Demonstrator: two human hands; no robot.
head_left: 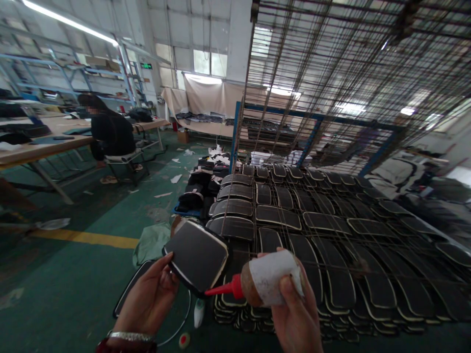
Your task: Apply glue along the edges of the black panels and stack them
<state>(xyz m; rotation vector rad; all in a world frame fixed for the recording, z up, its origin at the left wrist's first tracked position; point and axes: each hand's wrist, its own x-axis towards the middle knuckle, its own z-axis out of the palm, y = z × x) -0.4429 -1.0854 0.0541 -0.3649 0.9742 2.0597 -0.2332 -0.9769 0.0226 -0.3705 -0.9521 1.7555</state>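
Note:
My left hand (150, 297) holds a black, rounded-rectangle panel (196, 255) with a pale rim, tilted toward me. My right hand (294, 314) grips a squeeze glue bottle (265, 282) wrapped in white paper, lying sideways. Its red nozzle (224, 289) points left and touches the panel's lower edge. Both hands hover just left of a wire rack (331, 220) covered with several rows of similar black panels (279, 215).
Stacks of black panels (198, 191) sit on the green floor (73, 274) ahead. A person in black (110, 135) sits at a long table (40, 142) at left. A raised wire grid (331, 73) hangs overhead. A yellow floor line (88, 238) runs at left.

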